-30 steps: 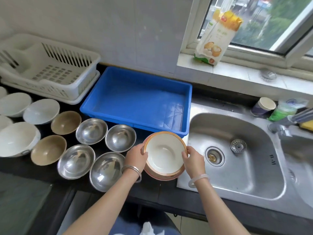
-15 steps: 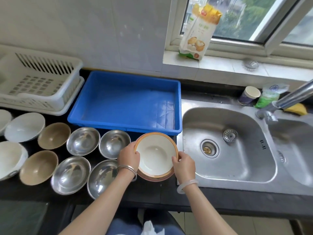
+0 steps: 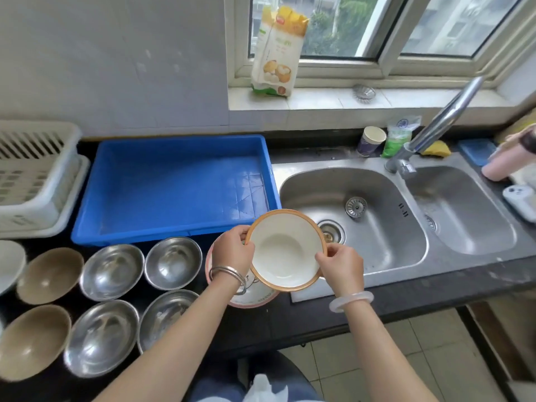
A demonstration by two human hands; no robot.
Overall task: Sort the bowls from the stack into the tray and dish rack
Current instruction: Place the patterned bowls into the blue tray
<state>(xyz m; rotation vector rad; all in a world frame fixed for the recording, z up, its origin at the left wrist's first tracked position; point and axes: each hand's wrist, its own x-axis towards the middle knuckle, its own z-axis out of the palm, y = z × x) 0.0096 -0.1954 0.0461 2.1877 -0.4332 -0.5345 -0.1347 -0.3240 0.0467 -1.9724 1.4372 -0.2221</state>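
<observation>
Bowl [image 3: 285, 250], orange-rimmed: pinched at opposite rims by left hand [image 3: 233, 250] and right hand [image 3: 342, 266], above black counter [image 3: 435, 282], right of blue tray [image 3: 174, 187], beside steel sink [image 3: 377, 198].

Sink side and window sill, dark worktop [image 3: 435, 297] below

A steel double sink [image 3: 385, 250] is set in the worktop, its tap [image 3: 435, 127] rising between the two basins and a strainer [image 3: 356, 206] lying in the left one. Behind the sink stand a paper cup [image 3: 371, 141], a green packet [image 3: 398, 139] and a yellow sponge [image 3: 438, 147]. On the tiled sill a flour bag [image 3: 275, 53] leans against the window frame, with a small metal scourer [image 3: 364, 92] further right.
</observation>
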